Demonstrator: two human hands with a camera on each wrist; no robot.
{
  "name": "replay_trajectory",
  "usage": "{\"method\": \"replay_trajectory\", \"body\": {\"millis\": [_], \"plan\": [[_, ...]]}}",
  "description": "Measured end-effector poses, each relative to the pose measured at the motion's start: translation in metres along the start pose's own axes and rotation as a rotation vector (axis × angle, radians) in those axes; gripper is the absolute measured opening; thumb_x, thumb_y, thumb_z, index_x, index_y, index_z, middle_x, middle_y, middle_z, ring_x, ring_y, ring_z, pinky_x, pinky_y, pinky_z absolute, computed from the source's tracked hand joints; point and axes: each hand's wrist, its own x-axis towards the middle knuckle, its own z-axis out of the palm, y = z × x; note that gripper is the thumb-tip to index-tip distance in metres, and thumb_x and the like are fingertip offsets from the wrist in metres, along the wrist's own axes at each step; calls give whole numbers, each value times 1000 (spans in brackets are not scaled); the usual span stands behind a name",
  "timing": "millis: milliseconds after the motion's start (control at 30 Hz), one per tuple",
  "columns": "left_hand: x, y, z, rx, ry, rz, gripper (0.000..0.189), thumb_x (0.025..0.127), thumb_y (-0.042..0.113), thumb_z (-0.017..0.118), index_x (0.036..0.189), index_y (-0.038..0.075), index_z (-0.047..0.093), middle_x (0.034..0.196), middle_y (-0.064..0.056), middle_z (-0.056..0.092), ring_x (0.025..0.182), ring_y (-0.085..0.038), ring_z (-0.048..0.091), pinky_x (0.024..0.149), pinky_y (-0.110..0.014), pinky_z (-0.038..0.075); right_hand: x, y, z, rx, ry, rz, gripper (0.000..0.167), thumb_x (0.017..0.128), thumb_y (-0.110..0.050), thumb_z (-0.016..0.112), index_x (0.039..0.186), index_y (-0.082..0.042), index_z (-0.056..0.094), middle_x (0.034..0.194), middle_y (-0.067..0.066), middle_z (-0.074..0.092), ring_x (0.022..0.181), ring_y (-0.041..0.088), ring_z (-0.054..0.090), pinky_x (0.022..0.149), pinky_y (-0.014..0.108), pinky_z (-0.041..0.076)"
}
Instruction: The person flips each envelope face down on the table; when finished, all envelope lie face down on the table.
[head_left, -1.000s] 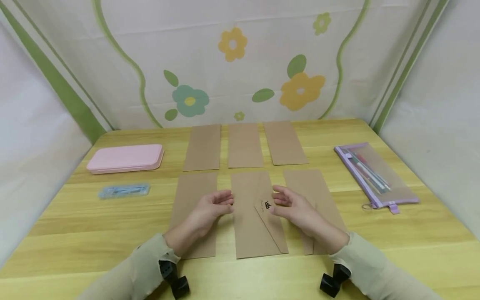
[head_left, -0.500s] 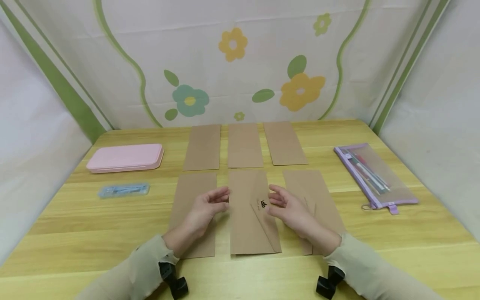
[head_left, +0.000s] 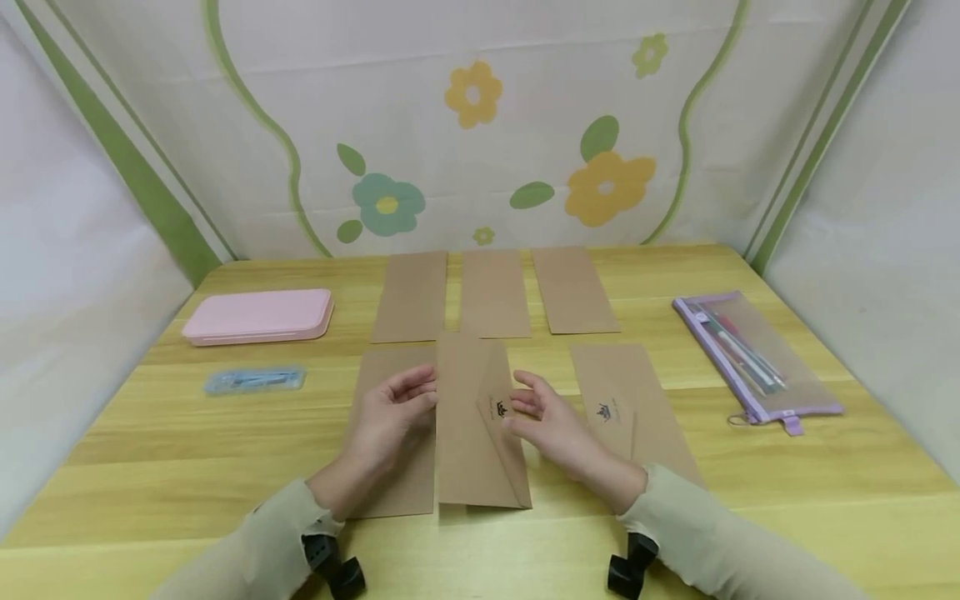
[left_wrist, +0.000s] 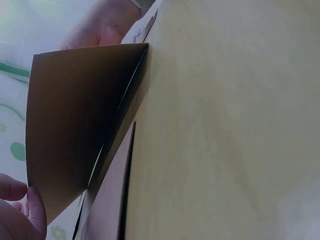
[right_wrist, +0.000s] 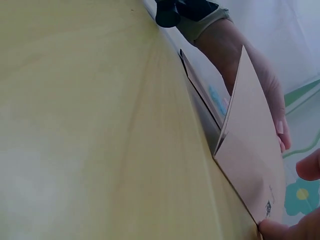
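Observation:
A brown paper envelope [head_left: 468, 425], its pointed flap printed with a crown, is held tilted between both hands in the head view, left side raised. My left hand [head_left: 386, 429] pinches its left edge; in the left wrist view a thumb and finger [left_wrist: 35, 210] meet on that edge. My right hand [head_left: 558, 429] holds the opposite edge beside the crown, and its thumb [right_wrist: 275, 230] touches the paper there in the right wrist view. Another envelope [head_left: 397, 492] lies partly under the left hand. A third, crown-printed envelope [head_left: 652, 417] lies right of the hands.
Farther back, three brown envelopes [head_left: 495, 296] lie in a row. On the left are a pink case [head_left: 258, 317] and a blue clear packet [head_left: 255, 381]. A purple-edged mesh zip pouch [head_left: 757, 358] with pens lies at the right. A flowered curtain [head_left: 465, 150] hangs behind the table.
Both hands have moved left with the middle envelope, whose left side has risen off the table. The crown on the right-hand envelope has come into view. The head view has shifted slightly.

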Motion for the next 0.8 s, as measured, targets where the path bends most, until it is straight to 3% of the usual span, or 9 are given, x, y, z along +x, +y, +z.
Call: {"method": "replay_trajectory", "body": {"millis": [133,367,667,800], "plan": [[-1,3,-3,-12,45,32,38,79,-12,61,117,-9,57,104,-9,64,86,-7,60,74,-16,50,2,-2,7,22,-19,-6,70,84,-8,62,144,-6,27,136,21,43,125,36,43,101,47,38],[-1,8,-5,-23,52,101,37,80,-11,61,117,-9,57,96,0,64,89,-11,58,75,-16,50,5,-3,16,81,-77,-7,70,84,-7,61,144,-3,25,140,24,37,129,38,38,103,45,35],[-1,18,0,-27,32,177,39,79,-12,61,118,-8,56,109,-9,61,86,-7,56,74,-16,50,11,-1,22,154,-125,-37,67,83,-8,58,141,3,26,139,29,36,129,40,36,103,43,36],[1,22,5,42,8,215,39,81,-9,61,119,-6,57,110,-12,62,87,-6,57,74,-16,49,13,1,24,195,-122,-30,65,83,-7,57,140,4,28,139,29,36,129,40,35,103,42,36]]}}
